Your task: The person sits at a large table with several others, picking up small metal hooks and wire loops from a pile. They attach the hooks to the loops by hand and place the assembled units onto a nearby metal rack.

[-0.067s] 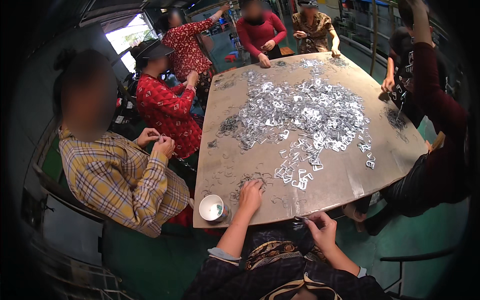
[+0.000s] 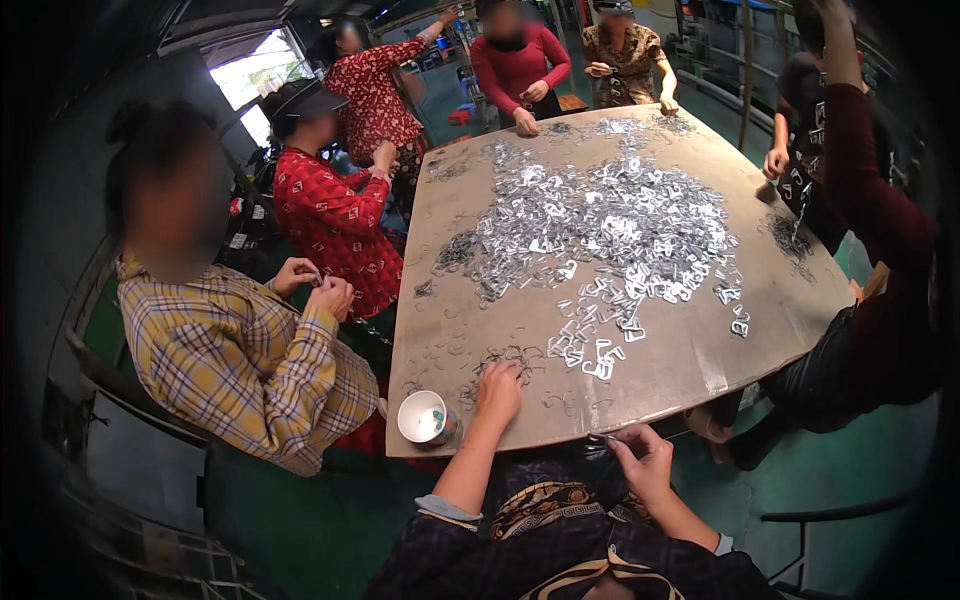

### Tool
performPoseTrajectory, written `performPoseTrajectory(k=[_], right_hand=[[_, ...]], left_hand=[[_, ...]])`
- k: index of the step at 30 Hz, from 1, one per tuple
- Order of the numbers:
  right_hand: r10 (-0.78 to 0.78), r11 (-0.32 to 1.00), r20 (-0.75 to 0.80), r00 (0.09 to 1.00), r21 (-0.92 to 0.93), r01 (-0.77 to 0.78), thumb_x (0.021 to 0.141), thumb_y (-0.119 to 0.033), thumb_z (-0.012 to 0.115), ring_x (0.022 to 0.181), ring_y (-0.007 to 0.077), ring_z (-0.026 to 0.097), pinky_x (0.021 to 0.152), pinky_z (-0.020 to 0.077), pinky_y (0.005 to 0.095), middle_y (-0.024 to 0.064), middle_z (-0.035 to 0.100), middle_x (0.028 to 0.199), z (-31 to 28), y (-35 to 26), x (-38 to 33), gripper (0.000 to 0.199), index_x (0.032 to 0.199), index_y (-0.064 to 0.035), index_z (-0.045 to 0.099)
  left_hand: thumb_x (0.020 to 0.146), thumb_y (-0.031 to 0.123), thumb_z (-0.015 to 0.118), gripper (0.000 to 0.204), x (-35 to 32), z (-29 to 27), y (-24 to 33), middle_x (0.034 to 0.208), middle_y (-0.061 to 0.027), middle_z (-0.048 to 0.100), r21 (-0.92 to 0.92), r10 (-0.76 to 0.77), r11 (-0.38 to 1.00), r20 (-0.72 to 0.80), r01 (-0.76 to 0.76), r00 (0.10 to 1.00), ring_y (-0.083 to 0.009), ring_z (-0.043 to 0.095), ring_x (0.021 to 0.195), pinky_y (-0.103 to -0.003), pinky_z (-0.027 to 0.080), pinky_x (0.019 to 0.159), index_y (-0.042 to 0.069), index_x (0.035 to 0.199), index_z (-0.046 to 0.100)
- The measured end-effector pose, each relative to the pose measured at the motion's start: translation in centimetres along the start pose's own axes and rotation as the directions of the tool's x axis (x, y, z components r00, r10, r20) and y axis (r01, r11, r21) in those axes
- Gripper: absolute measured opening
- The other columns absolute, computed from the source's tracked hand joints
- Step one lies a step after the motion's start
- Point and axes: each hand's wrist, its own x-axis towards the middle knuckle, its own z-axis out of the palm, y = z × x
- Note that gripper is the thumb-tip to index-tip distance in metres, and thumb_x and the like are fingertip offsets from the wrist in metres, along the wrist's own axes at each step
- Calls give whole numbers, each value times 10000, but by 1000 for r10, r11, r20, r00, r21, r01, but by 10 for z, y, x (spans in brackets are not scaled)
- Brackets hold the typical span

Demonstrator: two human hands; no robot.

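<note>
My left hand (image 2: 499, 393) reaches down onto a small heap of thin dark wire pieces (image 2: 512, 358) near the table's front edge. Its fingers are bent together, and their tips are hidden among the wires. Just off that edge, my right hand (image 2: 645, 458) pinches a small shiny metal piece (image 2: 598, 441) between thumb and fingers; its exact shape is too small to tell. Farther in lies a wide pile of silver hook-shaped metal pieces (image 2: 610, 225), with several loose ones (image 2: 600, 358) trailing toward me.
A paper cup (image 2: 422, 417) with bits of green inside stands at the table's (image 2: 690, 385) front left corner. Dark wire heaps (image 2: 790, 237) lie along its sides. A person in a plaid shirt (image 2: 230, 350) works at the left; others stand around the far and right sides.
My left hand has shifted very slightly over the wire heap. Otherwise almost nothing differs; my right hand stays in place.
</note>
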Motion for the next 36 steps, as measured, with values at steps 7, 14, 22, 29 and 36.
performPoseTrajectory(k=[7, 14, 22, 29, 36], right_hand=[[-16, 999, 27, 1000, -45, 17, 783, 18, 714, 660, 126, 646, 634, 506, 254, 90, 677, 741, -3, -1, -7, 89, 834, 16, 641], [-45, 998, 56, 997, -41, 48, 778, 15, 721, 670, 152, 663, 637, 511, 262, 98, 686, 758, 0, -5, -5, 102, 853, 13, 652], [-17, 997, 72, 997, -77, 22, 774, 13, 723, 707, 161, 680, 650, 519, 270, 104, 693, 785, -3, -4, -6, 116, 863, 12, 649], [58, 998, 51, 997, -12, -58, 788, 40, 694, 785, 157, 693, 719, 542, 271, 105, 695, 819, 1, 0, -4, 157, 921, 23, 614], [75, 996, -1, 997, 40, -75, 799, 57, 686, 827, 156, 697, 737, 551, 268, 100, 689, 870, 4, 0, 1, 207, 973, 18, 580]], left_hand=[[780, 133, 640, 127, 21, 3, -9, 898, -121, 650, 125, -3, 992, -36, 8, 999, -307, 594, 932, -430, 486, 812, 52, 842, 716], [738, 51, 622, 120, 42, 28, -25, 867, -137, 656, 234, 186, 956, -28, -175, 982, -323, 613, 892, -421, 501, 804, 40, 837, 687], [712, 53, 651, 140, 35, -3, -8, 807, -143, 670, -34, -23, 999, 14, 23, 1000, -290, 656, 769, -403, 526, 698, 14, 845, 663], [818, 51, 701, 112, -9, -35, 38, 806, -58, 700, -717, -120, 624, 306, 311, 945, -111, 645, 706, -267, 519, 646, -16, 905, 674], [812, 8, 703, 85, -52, -57, 90, 941, -59, 599, -841, 241, 518, 320, 158, 916, -132, 566, 862, -262, 455, 771, -19, 876, 656]])
